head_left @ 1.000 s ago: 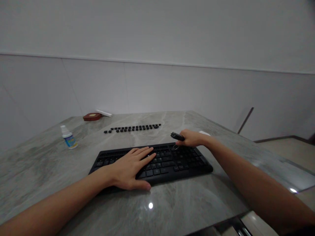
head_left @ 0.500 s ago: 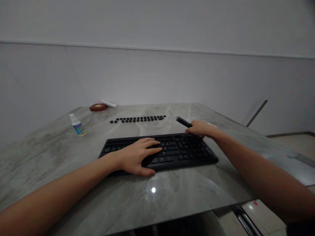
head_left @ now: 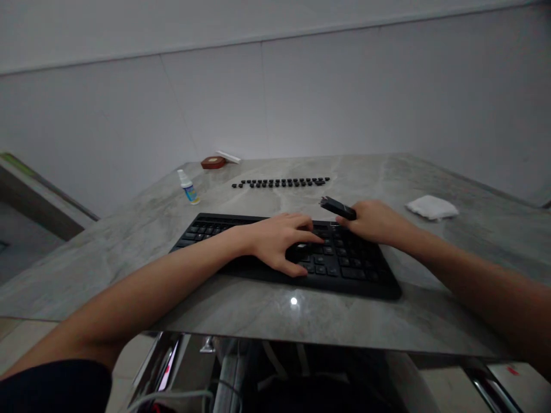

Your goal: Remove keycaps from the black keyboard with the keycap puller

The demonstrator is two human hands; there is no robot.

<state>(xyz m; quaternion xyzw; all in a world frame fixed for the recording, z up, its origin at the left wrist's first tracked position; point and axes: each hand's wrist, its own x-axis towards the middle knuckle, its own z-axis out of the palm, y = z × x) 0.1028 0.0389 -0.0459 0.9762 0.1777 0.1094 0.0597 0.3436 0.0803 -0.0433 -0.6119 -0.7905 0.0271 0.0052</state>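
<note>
A black keyboard [head_left: 331,261] lies flat on the table, close to its front edge. My left hand [head_left: 282,241] rests palm down across the keyboard's middle, fingers spread, hiding many keys. In my right hand [head_left: 368,221] is a black bar-shaped keycap puller [head_left: 338,207] with small prongs at its tip, pointing left above the keyboard's back edge. The fingers under that hand are partly hidden. Behind the keyboard, loose black keycaps [head_left: 283,182] lie in two rows, apart from both hands.
A small white spray bottle [head_left: 189,189] with a blue label stands at the left. Farther back are a reddish-brown case [head_left: 213,163] and a white flat object [head_left: 228,156]. A white folded cloth [head_left: 431,207] lies to the right, on the grey marbled table [head_left: 107,252].
The camera view has turned, bringing the white cloth and table front into sight. My left hand has slid right along the keyboard. The right hand keeps hold of the keycap puller.
</note>
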